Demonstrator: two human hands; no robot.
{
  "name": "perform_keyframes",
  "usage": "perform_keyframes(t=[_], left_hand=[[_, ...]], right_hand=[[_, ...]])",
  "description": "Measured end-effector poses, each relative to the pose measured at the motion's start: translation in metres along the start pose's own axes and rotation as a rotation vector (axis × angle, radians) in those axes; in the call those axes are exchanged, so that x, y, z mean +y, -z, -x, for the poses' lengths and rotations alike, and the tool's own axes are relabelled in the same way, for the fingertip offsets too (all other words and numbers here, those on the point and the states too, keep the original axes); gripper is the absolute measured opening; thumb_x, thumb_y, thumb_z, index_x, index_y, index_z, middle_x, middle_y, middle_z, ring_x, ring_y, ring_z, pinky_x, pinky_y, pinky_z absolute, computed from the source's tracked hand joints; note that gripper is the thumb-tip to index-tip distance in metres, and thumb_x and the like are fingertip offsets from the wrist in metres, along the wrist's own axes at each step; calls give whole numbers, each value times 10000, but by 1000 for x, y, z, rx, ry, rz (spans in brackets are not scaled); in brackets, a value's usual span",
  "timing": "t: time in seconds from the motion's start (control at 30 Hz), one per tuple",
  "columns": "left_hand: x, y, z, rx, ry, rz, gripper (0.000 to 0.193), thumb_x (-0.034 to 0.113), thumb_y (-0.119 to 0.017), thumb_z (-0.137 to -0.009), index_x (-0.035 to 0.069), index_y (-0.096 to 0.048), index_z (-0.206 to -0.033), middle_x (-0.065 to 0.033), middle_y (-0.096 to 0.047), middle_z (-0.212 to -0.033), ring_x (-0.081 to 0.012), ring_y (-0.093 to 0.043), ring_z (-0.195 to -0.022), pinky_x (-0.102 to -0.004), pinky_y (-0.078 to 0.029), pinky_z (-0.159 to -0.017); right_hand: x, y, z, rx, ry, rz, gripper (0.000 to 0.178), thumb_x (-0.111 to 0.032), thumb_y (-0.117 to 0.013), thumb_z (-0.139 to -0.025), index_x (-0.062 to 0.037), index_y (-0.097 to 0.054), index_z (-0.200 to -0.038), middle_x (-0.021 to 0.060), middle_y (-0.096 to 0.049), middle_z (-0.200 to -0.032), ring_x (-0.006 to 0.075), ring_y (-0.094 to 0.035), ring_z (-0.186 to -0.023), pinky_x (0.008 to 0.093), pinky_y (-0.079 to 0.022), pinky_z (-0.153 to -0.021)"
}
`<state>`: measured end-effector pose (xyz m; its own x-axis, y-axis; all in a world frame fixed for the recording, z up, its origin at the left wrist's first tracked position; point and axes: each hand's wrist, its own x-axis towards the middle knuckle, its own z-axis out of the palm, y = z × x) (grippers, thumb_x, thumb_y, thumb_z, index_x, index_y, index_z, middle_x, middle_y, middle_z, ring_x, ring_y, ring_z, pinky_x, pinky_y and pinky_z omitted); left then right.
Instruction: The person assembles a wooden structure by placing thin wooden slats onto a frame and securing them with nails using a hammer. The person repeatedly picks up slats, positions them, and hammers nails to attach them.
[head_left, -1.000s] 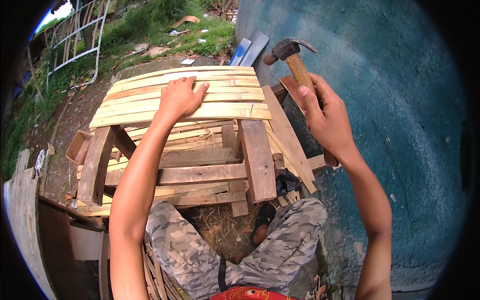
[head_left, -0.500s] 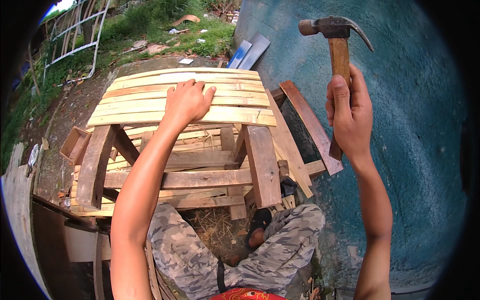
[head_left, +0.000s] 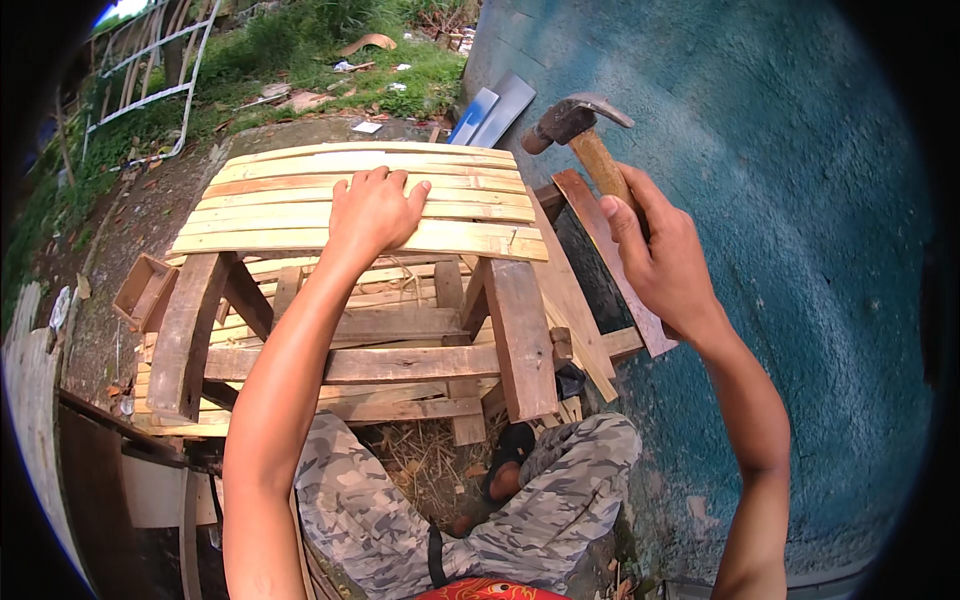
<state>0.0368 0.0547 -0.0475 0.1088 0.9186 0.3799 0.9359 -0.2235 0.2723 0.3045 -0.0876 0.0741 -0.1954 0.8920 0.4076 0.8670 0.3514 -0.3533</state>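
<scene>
My right hand (head_left: pixel 665 250) grips a claw hammer (head_left: pixel 598 165) by its wooden handle, raised to the right of the slatted top. The hammer head is tilted, its striking face toward the slats. My left hand (head_left: pixel 378 212) lies open on the pale wooden slats (head_left: pixel 270 215), thumb apart from the fingers. A nail (head_left: pixel 513 238) stands partly out of the nearest slat's right end, above a dark wooden leg (head_left: pixel 520 335). The slats lie side by side across a wooden frame (head_left: pixel 410 362).
Below the frame lie more pale slats (head_left: pixel 400 295). A small wooden box (head_left: pixel 147 290) sits at the left. Reddish (head_left: pixel 615 260) and pale boards lean by the blue-green wall (head_left: pixel 800 330) on the right. Grass and a white metal frame (head_left: pixel 140 103) are farther back.
My right hand has swung the hammer down and left toward the nail, and the head has tipped over. My left hand stays on the slats.
</scene>
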Motion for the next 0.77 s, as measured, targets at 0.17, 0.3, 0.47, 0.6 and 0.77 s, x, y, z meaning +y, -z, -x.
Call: perform_keyframes(t=[0.17, 0.3, 0.47, 0.6, 0.77], left_hand=[[0, -2, 2, 4, 8, 4, 584, 510, -418, -1027, 48, -659, -1293, -189, -613, -1363, -359, -529, -1305, -550, -360, -1105], [-2, -2, -1, -22, 9, -9, 592, 510, -414, -1027, 42, -660, -1292, -188, -613, -1361, -358, -524, -1309, -558, -361, -1094], [-1, 1, -4, -59, 36, -27, 589, 519, -426, -1022, 79, -623, -1361, -171, -581, -1433, -346, -508, -1351, -536, -345, -1138], [1, 0, -1, -41, 36, -27, 586, 521, -430, -1020, 83, -627, -1355, -162, -587, -1426, -345, -511, -1347, -533, -346, -1138], [-2, -4, -3, -43, 21, -8, 597, 515, -414, -1026, 61, -636, -1342, -180, -590, -1413, -340, -503, -1347, -556, -330, -1126]], right_hand=[[-5, -8, 5, -81, -54, 52, 303, -216, -548, -1050, 0, -605, -1256, 197, -670, -813, 346, -650, -707, 402, -498, -702], [-3, 13, -6, 183, -32, -135, 326, -241, -574, -1047, -4, -600, -1269, 137, -636, -770, 227, -591, -658, 354, -499, -665], [13, -35, 2, 294, 152, -32, 324, -225, -560, -1049, 13, -591, -1266, 221, -670, -817, 366, -667, -707, 429, -515, -666], [18, -19, -2, -146, 51, 130, 344, -241, -564, -1043, 14, -594, -1272, 225, -686, -820, 412, -671, -734, 464, -502, -671], [-9, 24, -20, 204, 21, -188, 389, -312, -589, -1045, -27, -618, -1307, 131, -713, -802, 251, -684, -703, 374, -515, -672]])
